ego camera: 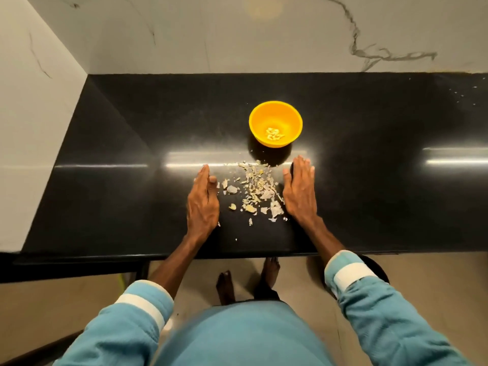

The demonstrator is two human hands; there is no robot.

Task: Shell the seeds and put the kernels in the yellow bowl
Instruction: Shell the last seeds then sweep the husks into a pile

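Lit from overhead, warm and fairly bright. Long white glare streaks across the worktop [118, 143], one through the middle, another by the right edge. Faint round hotspot high on the wall [264, 7]. Dark shadow pooled just before the bowl [290, 120], toward the near edge. Crisp at centre; soft and smeared lower down on the sleeves [126, 320]. Strongly bowed by the wide lens at the worktop's edges and corners.

We see our left hand [202, 200] and right hand [299, 191] flat on the counter [118, 159], flanking shell scraps [254, 192]; kernels [274, 134] sit in the yellow bowl [264, 116].
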